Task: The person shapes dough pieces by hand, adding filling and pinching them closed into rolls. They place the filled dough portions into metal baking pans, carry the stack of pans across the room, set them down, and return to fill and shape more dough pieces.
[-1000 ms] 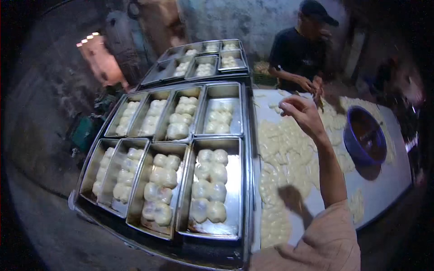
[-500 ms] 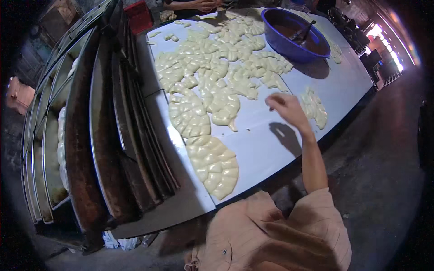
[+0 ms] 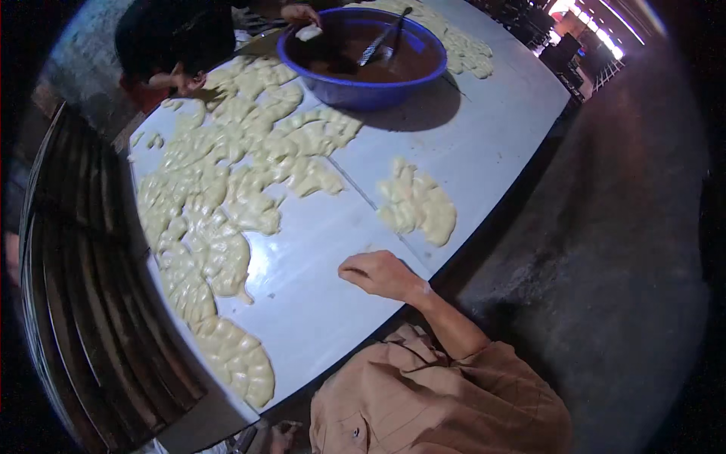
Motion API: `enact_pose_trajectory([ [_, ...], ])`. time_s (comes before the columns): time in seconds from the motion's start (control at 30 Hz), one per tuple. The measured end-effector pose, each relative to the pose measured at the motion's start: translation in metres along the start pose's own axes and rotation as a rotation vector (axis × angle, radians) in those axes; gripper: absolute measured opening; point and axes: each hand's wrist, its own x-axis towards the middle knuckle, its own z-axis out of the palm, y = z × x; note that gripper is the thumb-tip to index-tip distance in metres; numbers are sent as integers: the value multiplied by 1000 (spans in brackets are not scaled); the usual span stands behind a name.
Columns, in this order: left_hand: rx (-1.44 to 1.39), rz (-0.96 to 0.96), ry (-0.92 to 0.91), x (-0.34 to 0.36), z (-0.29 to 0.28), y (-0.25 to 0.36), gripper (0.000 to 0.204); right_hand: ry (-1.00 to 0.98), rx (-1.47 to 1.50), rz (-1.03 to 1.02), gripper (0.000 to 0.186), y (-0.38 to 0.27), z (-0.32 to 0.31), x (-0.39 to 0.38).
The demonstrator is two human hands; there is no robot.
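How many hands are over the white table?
3: the person's right hand, near side; a co-worker's hand at the blue basin; the co-worker's other hand beside the dough. More may be hidden.

dough looked glossy, smooth | tabletop was smooth, faintly shiny | basin looked plastic, glossy | pans looked metal, dull | shirt was matt, creased cloth

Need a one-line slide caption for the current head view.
Curled right hand over a white table spread with pale dough, blue bowl farther back.
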Motion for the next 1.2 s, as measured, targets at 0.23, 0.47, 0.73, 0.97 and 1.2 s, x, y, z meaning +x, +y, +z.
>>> enact_pose_trajectory([
  [0.23,696,85,-47,-10,239,207,22,396,-145,330,24,96,-163,15],
  [0.47,956,765,-67,104,424,324,27,160,-454,129,44,159,-223,91],
  [0.73,1071,1237,43,222,563,358,44,-90,28,280,30,165,-227,132],
  [0.97,1133,1207,31,252,601,363,25,13,509,325,32,179,-242,135],
  [1.2,913,1148,-153,262,608,367,23,-275,-108,34,31,186,-261,144],
])
